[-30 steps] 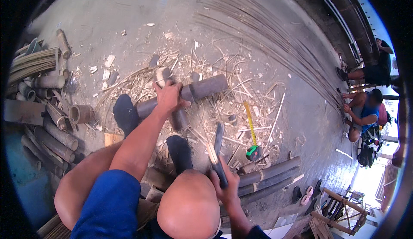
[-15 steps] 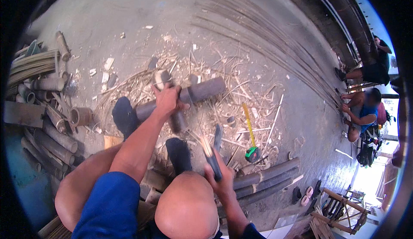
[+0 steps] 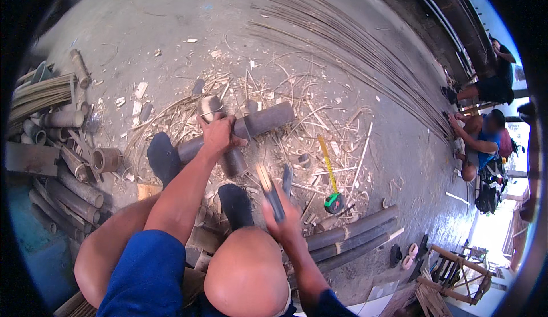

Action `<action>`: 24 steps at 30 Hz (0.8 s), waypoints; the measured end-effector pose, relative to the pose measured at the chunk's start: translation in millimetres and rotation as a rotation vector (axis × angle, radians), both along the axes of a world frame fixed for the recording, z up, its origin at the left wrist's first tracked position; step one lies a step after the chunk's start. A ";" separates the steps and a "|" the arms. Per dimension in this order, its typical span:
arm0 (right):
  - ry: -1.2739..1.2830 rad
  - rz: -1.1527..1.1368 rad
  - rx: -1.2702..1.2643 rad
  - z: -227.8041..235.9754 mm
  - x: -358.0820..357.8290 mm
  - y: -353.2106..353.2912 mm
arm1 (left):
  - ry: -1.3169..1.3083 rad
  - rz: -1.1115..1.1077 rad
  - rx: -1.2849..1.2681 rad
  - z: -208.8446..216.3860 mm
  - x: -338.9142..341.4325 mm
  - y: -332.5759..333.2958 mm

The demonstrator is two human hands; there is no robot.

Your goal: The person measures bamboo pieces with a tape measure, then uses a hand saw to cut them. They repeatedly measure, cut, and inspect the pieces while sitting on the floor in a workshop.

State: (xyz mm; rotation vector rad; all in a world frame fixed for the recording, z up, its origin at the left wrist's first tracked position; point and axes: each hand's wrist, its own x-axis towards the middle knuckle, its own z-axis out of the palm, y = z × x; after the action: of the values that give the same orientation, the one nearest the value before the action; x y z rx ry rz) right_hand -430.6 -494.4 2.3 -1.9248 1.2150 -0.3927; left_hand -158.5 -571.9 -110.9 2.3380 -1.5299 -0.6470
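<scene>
My left hand (image 3: 218,135) closes over a short bamboo piece (image 3: 233,163) whose upper end is pale and cut. That piece lies across a dark bamboo pole (image 3: 273,117) on the floor between my feet. In my right hand (image 3: 283,220), raised near my right knee, is a split bamboo stick (image 3: 274,203), dark along one side and pale at its tip. The stick is apart from the short piece and slightly blurred. A dark flat blade-like thing (image 3: 287,179) lies just beyond it; its kind is unclear.
Shavings (image 3: 319,111) surround the poles. A tape measure (image 3: 334,203) lies at right with its yellow tape out, near several bamboo poles (image 3: 354,231). Bamboo tubes (image 3: 71,194) are piled at left. Long thin strips (image 3: 354,43) stretch toward a seated person (image 3: 485,140); another person (image 3: 499,77) is behind.
My right hand with the bamboo stick has drawn slightly up and left, away from the dark flat thing. My left hand stays on the short piece. The view has shifted a little.
</scene>
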 end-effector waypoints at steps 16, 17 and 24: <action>-0.041 0.041 -0.016 3.3 -8.1 3.7 | -0.015 -0.004 0.019 -7.9 -1.5 3.2; -0.071 0.016 0.033 20.2 -33.6 24.8 | -0.011 0.007 0.052 -8.5 -2.5 3.6; -0.102 0.020 -0.045 -0.9 -17.6 12.5 | -0.022 0.014 0.031 -8.8 -5.7 0.5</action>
State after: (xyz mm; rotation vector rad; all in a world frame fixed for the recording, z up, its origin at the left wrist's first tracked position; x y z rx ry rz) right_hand -448.2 -481.9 1.4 -1.9299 1.1282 -0.5056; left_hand -164.2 -571.4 -119.7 2.3837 -1.5215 -0.6481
